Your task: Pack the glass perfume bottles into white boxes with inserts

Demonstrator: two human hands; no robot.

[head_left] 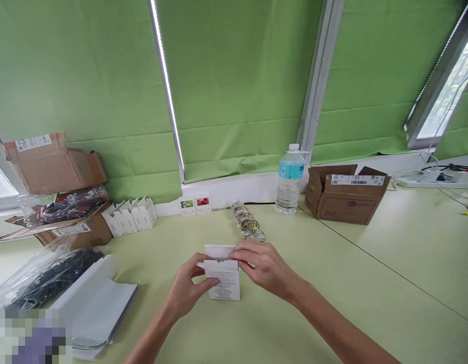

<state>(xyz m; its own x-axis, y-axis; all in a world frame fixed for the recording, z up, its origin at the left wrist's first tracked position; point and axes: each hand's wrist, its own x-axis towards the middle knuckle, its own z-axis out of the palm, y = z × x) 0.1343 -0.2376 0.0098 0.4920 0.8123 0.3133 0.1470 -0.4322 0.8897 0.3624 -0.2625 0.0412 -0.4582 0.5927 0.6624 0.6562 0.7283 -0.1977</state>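
Note:
A small white box with printed text on its front is held upright over the pale green table, its top flaps raised. My left hand grips its left side, the thumb across the printed face. At the upper right corner, the fingers of my right hand pinch a flap. Whatever the box contains is hidden. Just behind my right hand lies a row of shiny, clear-wrapped round items.
White boxes and two picture cards stand at the back. A water bottle and an open carton are back right. Cartons, a plastic-wrapped dark bundle and white sheets occupy the left.

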